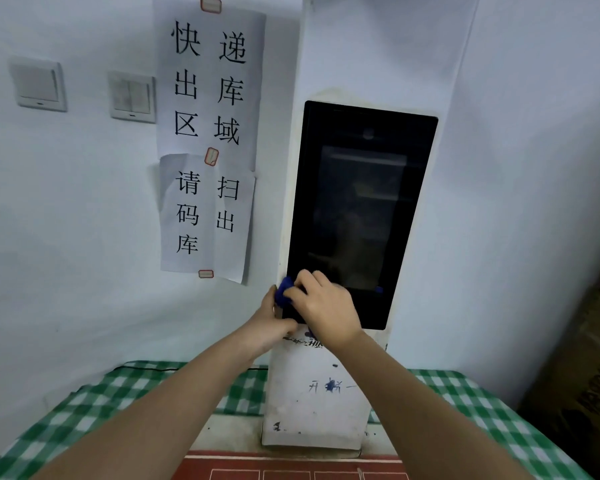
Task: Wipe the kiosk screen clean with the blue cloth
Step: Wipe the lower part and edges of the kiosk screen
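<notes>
The kiosk screen (pixel 361 209) is a tall black panel set in a white upright stand (pixel 312 403) against the wall. At the screen's lower left corner, my right hand (pixel 326 303) grips the bunched blue cloth (pixel 284 292) and presses it on the glass. Only a small part of the cloth shows past my fingers. My left hand (pixel 269 322) holds the stand's left edge just below and beside the cloth, fingers curled around the edge.
The stand sits on a table with a green checked cover (pixel 84 410). Paper signs (pixel 208 133) and two wall switches (pixel 132 95) are on the wall to the left. A cardboard box (pixel 589 375) stands at the right. A red-brown mat (pixel 291 465) lies at the front.
</notes>
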A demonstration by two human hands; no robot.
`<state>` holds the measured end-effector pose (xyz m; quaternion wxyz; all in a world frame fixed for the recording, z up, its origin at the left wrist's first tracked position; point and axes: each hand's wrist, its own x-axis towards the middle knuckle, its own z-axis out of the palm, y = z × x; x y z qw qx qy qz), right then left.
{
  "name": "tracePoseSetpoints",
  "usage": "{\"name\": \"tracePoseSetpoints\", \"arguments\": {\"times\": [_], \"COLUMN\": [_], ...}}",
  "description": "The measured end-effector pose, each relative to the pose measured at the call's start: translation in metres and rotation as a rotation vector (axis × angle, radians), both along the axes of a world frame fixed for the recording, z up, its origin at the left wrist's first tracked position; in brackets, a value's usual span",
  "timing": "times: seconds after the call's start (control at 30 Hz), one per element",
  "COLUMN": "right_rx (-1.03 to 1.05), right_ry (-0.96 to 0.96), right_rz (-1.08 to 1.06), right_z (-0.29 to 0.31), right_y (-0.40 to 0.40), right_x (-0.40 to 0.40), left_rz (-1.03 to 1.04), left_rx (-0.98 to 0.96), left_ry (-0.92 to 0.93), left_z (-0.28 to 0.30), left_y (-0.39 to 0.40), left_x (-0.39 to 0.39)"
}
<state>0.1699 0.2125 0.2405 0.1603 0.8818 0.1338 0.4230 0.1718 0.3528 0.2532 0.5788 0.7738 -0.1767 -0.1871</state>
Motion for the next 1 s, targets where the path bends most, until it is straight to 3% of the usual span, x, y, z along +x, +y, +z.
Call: {"name": "tracePoseSetpoints", "arguments": {"times": [0.17,0.43,0.6,0.73,0.87,0.93,1.0], "right_rx": [0.321,0.048,0.336,0.263,0.023,0.057,0.228], "right_ry": [-0.144,0.005,-0.136,-0.098,-0.036,-0.053,-0.108], "right_rz": [-0.046,-0.024,-0.038,-0.046,-0.001,-0.016,-0.031], "right_z": [0.021,-0.002,0.023,0.002,-0.006,0.005,0.017], "right_y": [-0.002,-0.014,-0.018,-0.024,-0.039,-0.041,-0.040], "right_x": [0.001,-0.003,-0.008,-0.008,-0.012,-0.013,-0.013], "left_rz": [0.027,0.055,0.115,0.137,0.140,0.139,0.139], "left_rx": [0.030,0.049,0.076,0.090,0.113,0.117,0.122], "left_ry": [0.000,-0.029,-0.021,-0.010,-0.003,-0.007,-0.011], "left_z": [-0.004,-0.003,-0.007,-0.007,-0.003,-0.004,-0.004], "left_y": [-0.003,-0.012,-0.016,-0.022,-0.023,-0.023,-0.022], "left_x": [0.005,0.001,0.002,-0.003,-0.006,-0.005,-0.006]}}
